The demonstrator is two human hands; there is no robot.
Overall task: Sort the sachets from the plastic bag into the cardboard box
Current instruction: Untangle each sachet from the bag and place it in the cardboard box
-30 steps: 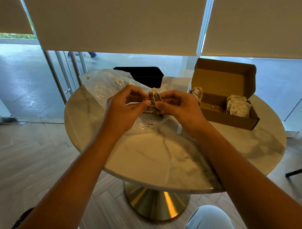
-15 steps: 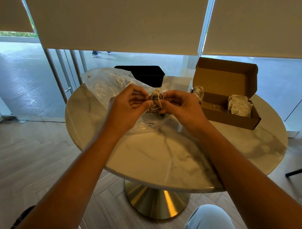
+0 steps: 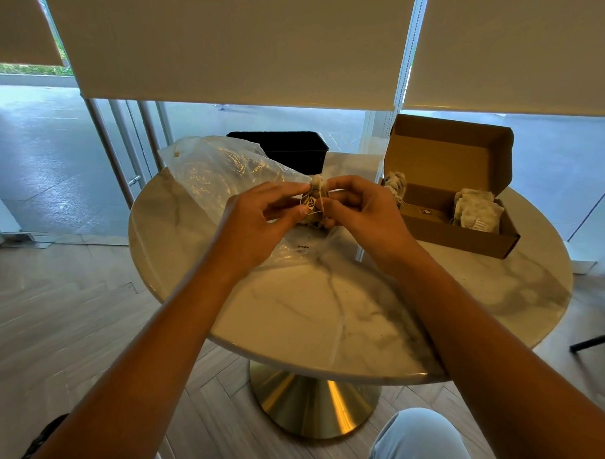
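- Holding one sachet (image 3: 315,199) between both hands above the table (image 3: 325,309); we note its string looped across the front.
- Left hand (image 3: 260,224): thumb and fingers pinch the sachet's left side.
- Right hand (image 3: 360,210): curled fingers pinch its right side.
- Bag (image 3: 221,171) lies crumpled on the table under and behind our hands.
- Box (image 3: 459,214) sits open to the right, lid upright; a stack of sachets (image 3: 476,214) at its right end, more sachets (image 3: 397,184) at its left edge.
- Black bin (image 3: 283,149) behind the bag.

Bare forearms without sleeves, light blue trouser knee (image 3: 420,443), no rings visible
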